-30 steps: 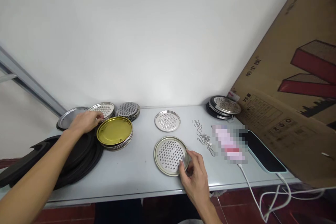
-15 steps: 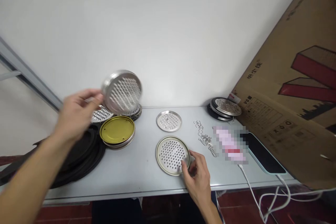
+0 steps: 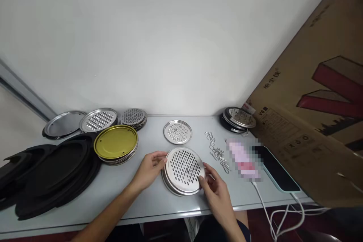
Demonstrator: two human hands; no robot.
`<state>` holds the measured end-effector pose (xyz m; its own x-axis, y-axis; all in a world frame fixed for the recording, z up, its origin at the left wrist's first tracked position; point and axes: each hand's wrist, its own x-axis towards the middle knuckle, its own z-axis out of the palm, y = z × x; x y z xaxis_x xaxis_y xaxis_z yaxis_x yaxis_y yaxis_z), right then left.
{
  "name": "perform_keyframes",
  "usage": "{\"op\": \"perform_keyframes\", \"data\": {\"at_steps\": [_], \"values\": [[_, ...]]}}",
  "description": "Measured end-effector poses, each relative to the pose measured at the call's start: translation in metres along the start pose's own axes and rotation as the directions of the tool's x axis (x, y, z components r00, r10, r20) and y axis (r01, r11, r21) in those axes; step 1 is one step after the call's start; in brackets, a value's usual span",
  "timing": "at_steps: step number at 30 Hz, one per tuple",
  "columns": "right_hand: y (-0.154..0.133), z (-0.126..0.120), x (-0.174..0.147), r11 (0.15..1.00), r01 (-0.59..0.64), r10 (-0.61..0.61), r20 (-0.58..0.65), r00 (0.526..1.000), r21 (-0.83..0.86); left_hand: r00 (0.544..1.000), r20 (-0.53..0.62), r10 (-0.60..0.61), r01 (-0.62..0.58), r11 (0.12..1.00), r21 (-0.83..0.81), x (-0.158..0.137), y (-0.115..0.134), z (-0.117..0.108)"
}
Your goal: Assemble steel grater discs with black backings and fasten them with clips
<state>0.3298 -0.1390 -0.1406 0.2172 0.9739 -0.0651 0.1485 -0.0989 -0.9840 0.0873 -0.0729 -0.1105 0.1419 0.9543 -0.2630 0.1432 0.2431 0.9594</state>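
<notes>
A round metal grater plate (image 3: 185, 170) with rows of slots lies on top of another round disc near the table's front edge. My left hand (image 3: 151, 168) pinches its upper left rim between thumb and fingers. On the opposite side, the thumb of my right hand (image 3: 214, 187) rests on the plate's rim with the fingers curled around the edge. The rim of the lower disc shows at the left and below, its face hidden. Just behind them lies a separate grater plate (image 3: 177, 132) with small raised teeth.
Left stand a stack topped by a gold disc (image 3: 116, 141), more grater plates (image 3: 99, 120) and black round plates (image 3: 56, 166). Right of my hands are small metal rings and clips (image 3: 217, 151), a phone (image 3: 279, 168) with white cables, stacked graters (image 3: 241, 117) and a cardboard box (image 3: 312, 121).
My left hand has brought a grater plate from above the left stacks down onto the disc by my right hand. The right hand has stayed at the rim. The view has shifted slightly.
</notes>
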Motion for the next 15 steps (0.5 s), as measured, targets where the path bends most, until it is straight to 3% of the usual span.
{"op": "perform_keyframes", "data": {"at_steps": [6, 15], "values": [[-0.008, 0.007, -0.001, 0.937, 0.117, -0.133, -0.026, 0.991, -0.329, 0.986, -0.072, 0.147, -0.107, 0.911, 0.398, -0.009, -0.01, -0.004], [-0.007, 0.008, 0.01, 0.885, 0.203, -0.209, 0.033, 0.977, -0.418, 0.984, 0.0, 0.177, -0.14, 0.779, 0.611, 0.003, -0.001, -0.001]]}}
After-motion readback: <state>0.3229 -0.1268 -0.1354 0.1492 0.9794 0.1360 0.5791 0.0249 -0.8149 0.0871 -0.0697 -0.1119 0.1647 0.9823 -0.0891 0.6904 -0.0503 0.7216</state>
